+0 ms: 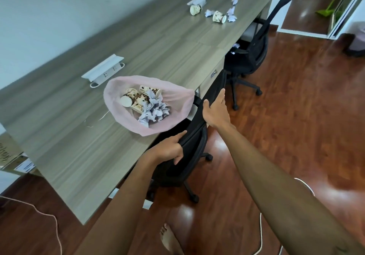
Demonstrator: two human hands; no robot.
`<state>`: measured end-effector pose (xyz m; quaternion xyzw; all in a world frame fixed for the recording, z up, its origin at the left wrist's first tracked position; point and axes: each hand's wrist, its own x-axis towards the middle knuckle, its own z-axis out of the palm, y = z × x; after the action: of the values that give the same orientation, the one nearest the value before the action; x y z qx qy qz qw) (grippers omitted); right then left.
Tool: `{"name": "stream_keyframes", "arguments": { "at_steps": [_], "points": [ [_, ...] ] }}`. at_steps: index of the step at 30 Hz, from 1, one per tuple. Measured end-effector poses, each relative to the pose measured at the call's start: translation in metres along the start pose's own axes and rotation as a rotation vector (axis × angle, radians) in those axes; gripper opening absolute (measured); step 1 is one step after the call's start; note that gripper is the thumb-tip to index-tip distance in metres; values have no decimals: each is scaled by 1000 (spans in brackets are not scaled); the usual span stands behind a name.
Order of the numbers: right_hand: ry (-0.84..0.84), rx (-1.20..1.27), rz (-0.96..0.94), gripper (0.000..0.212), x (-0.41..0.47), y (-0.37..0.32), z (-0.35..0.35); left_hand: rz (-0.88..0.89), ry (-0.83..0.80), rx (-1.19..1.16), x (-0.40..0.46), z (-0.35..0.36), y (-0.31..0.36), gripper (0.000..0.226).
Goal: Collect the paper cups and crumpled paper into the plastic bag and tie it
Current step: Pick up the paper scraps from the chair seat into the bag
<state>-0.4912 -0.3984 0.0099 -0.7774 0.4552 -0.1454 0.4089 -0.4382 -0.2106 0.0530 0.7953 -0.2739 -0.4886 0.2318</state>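
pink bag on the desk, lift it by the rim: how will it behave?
The pink bag looks like thin, translucent film, so it will probably sag and close around its load. The load is paper cups and crumpled paper, so it is likely light for its bulk. It lies at the desk edge with its mouth wide open; a one-sided lift could spill it.

Both forearms are bare right up to the frame's edge, with no sleeve showing on either. The left hand (167,148) and the right hand (215,110) carry no gloves. One bare foot (169,239) shows at the bottom, unshod.
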Motion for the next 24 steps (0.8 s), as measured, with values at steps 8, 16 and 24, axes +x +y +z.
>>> {"name": "stream_keyframes", "arguments": {
  "at_steps": [8,16,24],
  "points": [
    [-38,-28,-38,73,6,-34,40,-21,29,1,6,-60,-31,103],
    [21,-30,-38,77,4,-35,51,42,-39,7,8,-72,-38,104],
    [181,-139,-36,73,11,-51,53,119,-178,109,28,-94,-55,107]
  ]
}}
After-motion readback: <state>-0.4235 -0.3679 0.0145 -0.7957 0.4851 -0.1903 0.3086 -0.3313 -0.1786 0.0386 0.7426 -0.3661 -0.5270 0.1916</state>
